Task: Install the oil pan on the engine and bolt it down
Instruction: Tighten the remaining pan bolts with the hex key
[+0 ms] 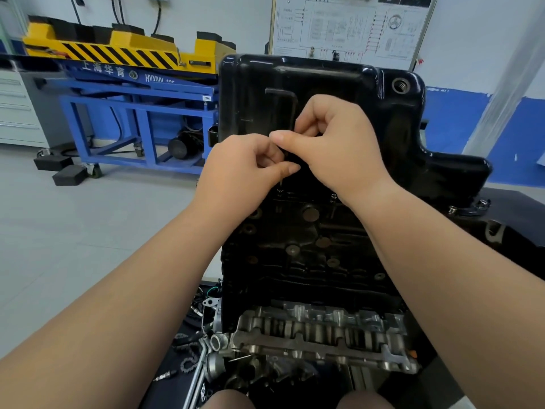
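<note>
A glossy black oil pan (339,84) sits on top of the dark engine block (303,255), which stands on the bench in front of me. A black L-shaped hex key (290,104) stands over the pan's near edge. My right hand (336,146) pinches its shaft high up. My left hand (244,166) pinches the shaft lower down, thumb and fingers curled round it. The key's tip points down at the pan's near flange, where small bolts (333,197) show. The bolt under the tip is hidden by my fingers.
A silver cylinder head (324,335) sits at the engine's near end. A timing chain (188,358), a wrench (197,370) and small parts lie on the bench at lower left. A blue and yellow lift cart (132,93) stands on the floor behind. A wiring board (348,25) hangs at the back.
</note>
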Available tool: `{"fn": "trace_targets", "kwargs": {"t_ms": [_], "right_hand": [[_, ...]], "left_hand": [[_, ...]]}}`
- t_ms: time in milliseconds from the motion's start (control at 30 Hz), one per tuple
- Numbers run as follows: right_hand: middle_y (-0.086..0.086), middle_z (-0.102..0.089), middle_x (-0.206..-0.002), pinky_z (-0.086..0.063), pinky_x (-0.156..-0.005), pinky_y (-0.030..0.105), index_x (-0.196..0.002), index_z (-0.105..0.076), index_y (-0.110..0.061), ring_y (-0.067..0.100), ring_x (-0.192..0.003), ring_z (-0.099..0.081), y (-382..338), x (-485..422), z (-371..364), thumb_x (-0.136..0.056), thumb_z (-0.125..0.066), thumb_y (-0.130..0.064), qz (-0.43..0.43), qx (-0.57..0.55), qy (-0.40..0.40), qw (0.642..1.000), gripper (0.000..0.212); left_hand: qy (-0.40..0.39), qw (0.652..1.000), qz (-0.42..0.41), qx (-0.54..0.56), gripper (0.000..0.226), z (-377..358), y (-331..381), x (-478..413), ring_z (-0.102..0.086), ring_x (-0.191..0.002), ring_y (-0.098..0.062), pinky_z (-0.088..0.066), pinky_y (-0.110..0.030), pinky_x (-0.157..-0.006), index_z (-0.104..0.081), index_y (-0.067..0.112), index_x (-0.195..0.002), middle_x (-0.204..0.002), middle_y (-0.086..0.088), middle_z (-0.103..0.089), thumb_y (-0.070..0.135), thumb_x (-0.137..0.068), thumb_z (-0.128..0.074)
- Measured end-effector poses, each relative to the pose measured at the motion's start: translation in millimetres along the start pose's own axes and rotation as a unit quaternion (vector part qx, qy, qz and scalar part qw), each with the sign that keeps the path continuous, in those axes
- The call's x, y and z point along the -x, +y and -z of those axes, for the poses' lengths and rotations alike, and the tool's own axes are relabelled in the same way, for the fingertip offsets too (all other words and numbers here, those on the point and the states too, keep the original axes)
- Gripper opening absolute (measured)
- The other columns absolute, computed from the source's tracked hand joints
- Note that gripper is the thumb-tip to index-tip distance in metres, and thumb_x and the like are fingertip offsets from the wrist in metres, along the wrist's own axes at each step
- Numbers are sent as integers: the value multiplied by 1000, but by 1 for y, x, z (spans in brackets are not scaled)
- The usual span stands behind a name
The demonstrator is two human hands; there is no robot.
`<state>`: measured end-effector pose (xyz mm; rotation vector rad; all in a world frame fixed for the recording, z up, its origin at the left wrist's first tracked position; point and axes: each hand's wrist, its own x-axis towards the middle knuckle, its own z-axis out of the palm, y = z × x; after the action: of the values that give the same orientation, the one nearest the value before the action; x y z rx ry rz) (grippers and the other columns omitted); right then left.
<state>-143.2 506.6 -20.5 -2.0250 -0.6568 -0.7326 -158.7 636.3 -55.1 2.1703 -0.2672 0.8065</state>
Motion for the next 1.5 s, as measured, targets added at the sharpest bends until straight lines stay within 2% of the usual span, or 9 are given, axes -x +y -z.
{"fn": "trace_targets", "kwargs": {"t_ms": [100,267,433,567,767,1100,1267,1400,1500], "right_hand": [[-9,-66,-72,-47,-67,9,-84,-66,-21,-3,-68,-61,0,2,1,-84,-67,-22,1,-26,-53,998,2],[0,-74,-84,-55,-82,23,-99,-70,-14,7,-81,-69,-1,2,7,-86,-62,-9,-14,-74,-81,994,16],[1,-70,-72,-52,-69,14,-83,-67,-14,7,-68,-66,2,3,5,-81,-70,-15,-14,-58,-35,998,4],[-3,-62,-65,-47,-60,10,-72,-57,-20,3,-62,-57,2,3,1,-79,-73,-19,-7,-25,-13,1000,17],[-6,-72,-89,-46,-82,6,-107,-67,-15,-1,-88,-66,-1,2,7,-89,-60,-13,6,-76,-100,992,19],[-9,-70,-74,-50,-71,10,-85,-71,-15,1,-72,-66,1,3,1,-88,-61,-14,38,-38,-39,998,10],[-2,-58,-53,-42,-56,17,-62,-62,-8,11,-54,-55,-5,-3,12,-91,-55,-40,109,64,-15,992,44],[-7,-35,-48,-33,-54,27,-50,-36,-21,10,-48,-36,-17,-18,23,-92,-46,-51,156,198,-67,965,53],[-7,-34,-51,-30,-54,24,-54,-38,-20,9,-49,-34,-21,-29,30,-93,-43,-51,194,247,-123,942,50]], "left_hand": [[2,1000,-3,-14,14,0,-1,-2,-62,-64,-8,-51,-27,-67,-65,18,-72,-65,8,-64,30,-80,-69],[-32,999,-9,-21,15,4,-2,-3,-58,-59,7,-41,-5,-59,-67,16,-74,-60,15,-61,23,-86,-63],[-49,998,-12,-27,21,2,-2,-2,-61,-65,-18,-51,-31,-67,-70,11,-78,-69,-7,-67,27,-87,-60],[-24,1000,-3,-17,26,-1,-1,0,-53,-55,-6,-45,-22,-58,-59,19,-60,-57,3,-58,33,-79,-68],[-13,999,-25,-42,31,-4,-1,-1,-57,-63,-26,-46,-35,-60,-61,4,-67,-65,-14,-62,30,-85,-64],[-30,998,-39,-40,30,-6,-6,-3,-42,-49,-10,-30,-11,-48,-59,3,-67,-53,-1,-50,25,-87,-61],[-37,997,-56,-28,24,-7,-6,-3,-48,-52,5,-34,-4,-51,-63,8,-70,-52,11,-48,25,-88,-60],[-35,998,-54,-29,29,-6,-8,-4,-47,-51,4,-36,-4,-51,-64,3,-74,-50,10,-48,27,-88,-60],[-37,998,-52,-27,31,-6,-8,-4,-50,-52,-5,-39,-9,-52,-64,2,-75,-54,3,-54,29,-88,-60]]}}
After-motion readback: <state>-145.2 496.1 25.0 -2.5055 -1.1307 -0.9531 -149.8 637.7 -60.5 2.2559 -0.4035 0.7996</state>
